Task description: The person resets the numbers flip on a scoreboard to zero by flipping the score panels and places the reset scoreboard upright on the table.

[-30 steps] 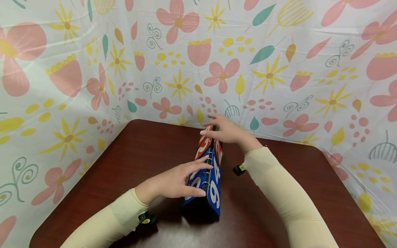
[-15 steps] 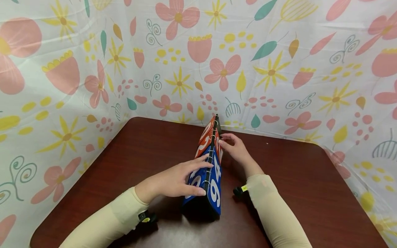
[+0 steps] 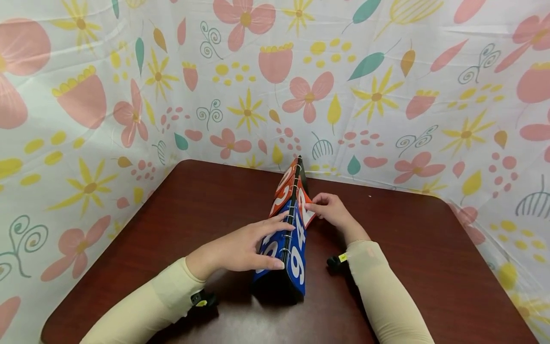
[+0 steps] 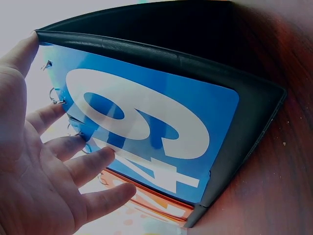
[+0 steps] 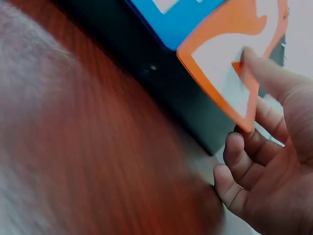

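Observation:
A black tent-shaped flip scoreboard (image 3: 279,289) stands on the table, with ringed number cards along its top ridge. Blue cards (image 3: 296,253) showing 6 and 4 hang on the near part, orange-red cards (image 3: 302,203) on the far part. The left hand (image 3: 245,246) rests on the ridge with fingers spread; the left wrist view shows its fingertips by the rings beside the blue 6 card (image 4: 161,88). On the right side, the right hand (image 3: 337,215) pinches an orange card (image 5: 215,73) between thumb and fingers and lifts its lower corner off the black frame (image 5: 195,117).
The dark red-brown wooden table (image 3: 399,248) extends to both sides of the scoreboard. Behind and to the left hangs a white cloth (image 3: 258,114) printed with flowers and leaves. Each wrist carries a small black camera; the right one (image 3: 337,263) hangs close over the table.
The right hand has come down from the far end of the ridge to the right side and taken hold of an orange card, whose corner now stands out. The left hand has stayed in place.

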A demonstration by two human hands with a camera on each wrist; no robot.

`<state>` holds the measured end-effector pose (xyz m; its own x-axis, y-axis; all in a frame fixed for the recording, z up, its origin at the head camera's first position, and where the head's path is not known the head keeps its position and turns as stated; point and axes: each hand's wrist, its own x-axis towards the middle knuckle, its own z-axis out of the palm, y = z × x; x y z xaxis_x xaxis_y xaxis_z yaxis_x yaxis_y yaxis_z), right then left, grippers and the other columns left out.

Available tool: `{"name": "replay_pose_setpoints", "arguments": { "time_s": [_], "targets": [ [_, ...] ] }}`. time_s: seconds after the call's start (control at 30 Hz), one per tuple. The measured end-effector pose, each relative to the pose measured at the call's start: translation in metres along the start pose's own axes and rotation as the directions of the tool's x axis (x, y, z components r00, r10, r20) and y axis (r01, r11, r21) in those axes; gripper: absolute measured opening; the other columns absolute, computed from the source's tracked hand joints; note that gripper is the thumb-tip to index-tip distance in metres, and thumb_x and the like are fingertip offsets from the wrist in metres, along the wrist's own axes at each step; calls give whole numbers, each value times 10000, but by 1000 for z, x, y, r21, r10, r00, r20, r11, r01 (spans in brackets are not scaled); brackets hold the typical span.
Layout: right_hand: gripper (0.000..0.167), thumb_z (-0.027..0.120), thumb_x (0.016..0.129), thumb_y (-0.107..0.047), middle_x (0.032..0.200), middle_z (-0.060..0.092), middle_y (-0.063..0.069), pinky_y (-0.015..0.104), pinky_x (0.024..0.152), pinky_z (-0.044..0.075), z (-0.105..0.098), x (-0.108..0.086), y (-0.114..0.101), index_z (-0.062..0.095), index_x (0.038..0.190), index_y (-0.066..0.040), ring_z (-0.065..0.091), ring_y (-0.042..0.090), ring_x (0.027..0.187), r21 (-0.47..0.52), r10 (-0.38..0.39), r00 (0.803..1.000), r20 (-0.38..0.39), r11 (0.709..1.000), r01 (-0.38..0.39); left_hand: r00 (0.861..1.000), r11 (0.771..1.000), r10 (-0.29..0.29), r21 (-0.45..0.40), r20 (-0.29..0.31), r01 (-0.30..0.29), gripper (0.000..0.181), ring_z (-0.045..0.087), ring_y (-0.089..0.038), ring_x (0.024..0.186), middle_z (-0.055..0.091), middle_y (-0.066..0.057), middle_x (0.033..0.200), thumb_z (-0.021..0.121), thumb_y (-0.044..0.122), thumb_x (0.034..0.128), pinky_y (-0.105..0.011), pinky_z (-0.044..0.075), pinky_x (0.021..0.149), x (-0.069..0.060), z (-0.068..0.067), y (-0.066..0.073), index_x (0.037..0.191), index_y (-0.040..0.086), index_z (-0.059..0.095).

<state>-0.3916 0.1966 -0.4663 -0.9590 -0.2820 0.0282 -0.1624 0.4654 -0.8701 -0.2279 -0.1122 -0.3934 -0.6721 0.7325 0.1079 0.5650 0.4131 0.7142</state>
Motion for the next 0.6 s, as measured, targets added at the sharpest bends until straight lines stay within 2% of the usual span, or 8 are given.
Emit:
{"name": "replay_pose_setpoints", "arguments": {
  "time_s": [0.13,0.4,0.47,0.6],
  "targets": [
    [319,781,917,-379,744,632,38,313,638,543,-7,0,4,742,921,-62,587,230,696,16,-2,1000,3,1000,2,1000,1000,-4,0,-1,4,741,204,-150,1598,113,199,1718,623,672,917,-575,292,1250,0,0,1,1564,442,344],
    [286,723,972,-307,777,670,170,296,595,524,-7,-1,3,779,935,-29,591,306,690,-56,-92,996,17,994,92,1000,1000,-5,-8,-3,5,733,199,-148,1600,108,202,1719,630,656,923,-583,286,1250,0,0,2,1564,448,341],
    [271,720,975,-290,792,688,161,304,605,538,-7,-2,3,791,952,-29,604,337,708,-66,-103,995,3,993,103,1000,1000,1,-7,-2,-1,732,196,-145,1600,108,202,1718,637,642,927,-580,285,1251,0,1,1,1565,439,343],
    [273,713,980,-299,917,755,148,316,668,575,-8,-3,1,807,1037,-50,648,297,772,-66,-125,991,-56,990,121,1000,1000,6,-4,-5,-6,732,187,-134,1600,107,205,1718,648,623,931,-572,283,1255,0,1,1,1569,424,350]
  ]
}}
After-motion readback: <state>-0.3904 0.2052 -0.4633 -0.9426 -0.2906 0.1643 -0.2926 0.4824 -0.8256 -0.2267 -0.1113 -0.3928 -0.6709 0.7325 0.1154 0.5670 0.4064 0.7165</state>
